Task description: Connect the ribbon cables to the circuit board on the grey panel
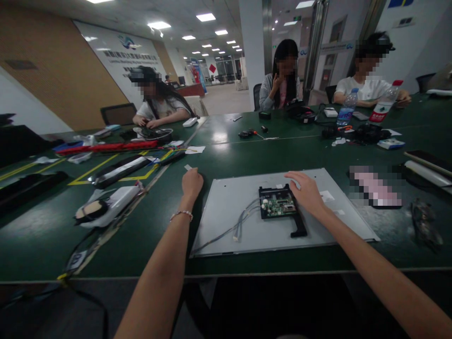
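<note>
A flat grey panel [233,202] lies on the green table in front of me. On it rests a black plastic bracket [299,227] with a green circuit board [277,206], from which a bundle of thin grey cables [240,219] runs left across the panel. My left hand [192,183] is closed just beyond the panel's left edge, and a small pale strip [188,167] sticks out from its fingertips. Over the bracket's upper right side, my right hand [306,192] has its fingers stretched out and holds nothing visible. Whether it touches the bracket cannot be made out.
Left are a white-wrapped bundle [111,205], a long black-and-silver part [122,170] and cables. On the right are a pink phone-like object [377,187], a blurred clear bundle [425,223] and two bottles [348,107]. Several people sit across the table; a screwdriver [249,133] lies midway.
</note>
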The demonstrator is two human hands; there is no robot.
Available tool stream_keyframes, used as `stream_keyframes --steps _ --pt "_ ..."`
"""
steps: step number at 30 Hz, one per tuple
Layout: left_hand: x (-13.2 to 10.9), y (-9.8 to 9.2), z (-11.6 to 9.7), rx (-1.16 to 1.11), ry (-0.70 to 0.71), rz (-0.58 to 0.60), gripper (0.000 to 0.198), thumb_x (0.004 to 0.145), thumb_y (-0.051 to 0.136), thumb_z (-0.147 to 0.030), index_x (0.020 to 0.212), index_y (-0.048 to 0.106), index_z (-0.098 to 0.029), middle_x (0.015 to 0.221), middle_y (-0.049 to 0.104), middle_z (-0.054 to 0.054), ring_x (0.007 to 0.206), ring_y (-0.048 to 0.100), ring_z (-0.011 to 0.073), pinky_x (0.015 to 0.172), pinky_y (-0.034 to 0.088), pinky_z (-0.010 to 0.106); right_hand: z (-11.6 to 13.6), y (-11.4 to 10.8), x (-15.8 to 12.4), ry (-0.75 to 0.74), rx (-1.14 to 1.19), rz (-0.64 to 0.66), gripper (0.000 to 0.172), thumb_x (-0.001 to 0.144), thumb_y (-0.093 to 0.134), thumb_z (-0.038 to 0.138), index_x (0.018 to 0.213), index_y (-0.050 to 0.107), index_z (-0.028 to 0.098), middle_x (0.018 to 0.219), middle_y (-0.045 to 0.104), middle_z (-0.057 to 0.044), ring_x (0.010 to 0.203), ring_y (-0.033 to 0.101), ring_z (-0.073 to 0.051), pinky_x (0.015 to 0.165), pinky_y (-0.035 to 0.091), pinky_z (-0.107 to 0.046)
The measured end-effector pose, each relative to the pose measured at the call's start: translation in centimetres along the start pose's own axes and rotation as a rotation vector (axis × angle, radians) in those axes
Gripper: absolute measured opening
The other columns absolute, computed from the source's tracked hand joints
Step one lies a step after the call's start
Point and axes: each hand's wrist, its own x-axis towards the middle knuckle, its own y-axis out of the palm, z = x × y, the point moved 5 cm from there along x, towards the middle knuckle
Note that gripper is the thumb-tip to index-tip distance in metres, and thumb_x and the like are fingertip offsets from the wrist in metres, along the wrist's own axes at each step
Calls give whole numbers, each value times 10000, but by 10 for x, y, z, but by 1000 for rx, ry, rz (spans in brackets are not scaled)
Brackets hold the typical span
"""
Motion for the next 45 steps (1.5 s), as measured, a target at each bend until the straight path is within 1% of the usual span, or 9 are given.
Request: stream_keyframes --steps 10,13,16,19,23,29,33,38,45 --pt "-18 -21 -11 -91 0 -68 390 885 335 -77 1107 653 -109 1158 654 132 1054 612 238 939 445 341 0 3 -4 2 42 24 325 850 435 126 1062 679 162 1128 686 -103 1100 606 -229 1025 444 -439" --pt "-20 -28 -15 -167 22 -97 404 888 350 -83 1198 607 -119 1205 633 123 1078 607 229 954 446 341 -2 4 -6 5 53 30 319 855 438 133 1062 678 170 1135 680 -102 1101 602 -231 1022 447 -443" --pt "-21 -40 -24 -261 39 -140 462 862 418 -91 1312 515 -135 1300 573 125 1104 602 207 969 447 331 -2 4 -7 8 64 25 320 859 439 138 1072 674 181 1138 675 -99 1103 599 -232 1020 449 -451" --pt "-28 -61 -40 -345 53 -157 380 840 468 -107 1201 583 -138 1213 627 108 1018 645 190 940 467 312 1 5 -7 2 70 37 322 866 436 140 1082 671 181 1148 670 -104 1113 593 -234 1023 448 -458" --pt "-66 -99 -80 -421 155 -164 218 849 495 -139 961 678 -179 971 727 38 900 678 168 858 499 270 11 6 -8 -19 73 54 324 876 432 142 1097 667 172 1166 661 -116 1138 580 -237 1032 443 -463" --pt "-162 -139 -137 -308 281 -248 207 888 520 -164 976 702 -208 910 750 30 772 701 165 704 507 244 17 7 -9 -61 88 55 327 868 442 134 1102 665 186 1183 658 -108 1156 571 -235 1048 432 -464" --pt "-206 -138 -154 -275 273 -287 196 885 516 -123 929 696 -188 826 741 45 718 687 167 687 506 251 17 5 -8 -66 88 53 329 868 440 135 1099 668 191 1183 657 -107 1157 571 -238 1050 429 -465" --pt "-233 -124 -169 -250 274 -275 204 881 507 -86 944 677 -178 802 723 55 720 673 173 711 514 266 27 2 -6 -59 104 83 329 873 441 128 1105 664 199 1184 655 -99 1166 566 -234 1052 427 -462" --pt "-248 -116 -180 -253 332 -245 265 912 461 -77 1054 655 -188 891 726 74 825 685 192 807 545 309 88 15 -24 -225 174 327 338 868 501 112 1167 635 197 1199 655 -92 1152 576 -226 1037 444 -460"
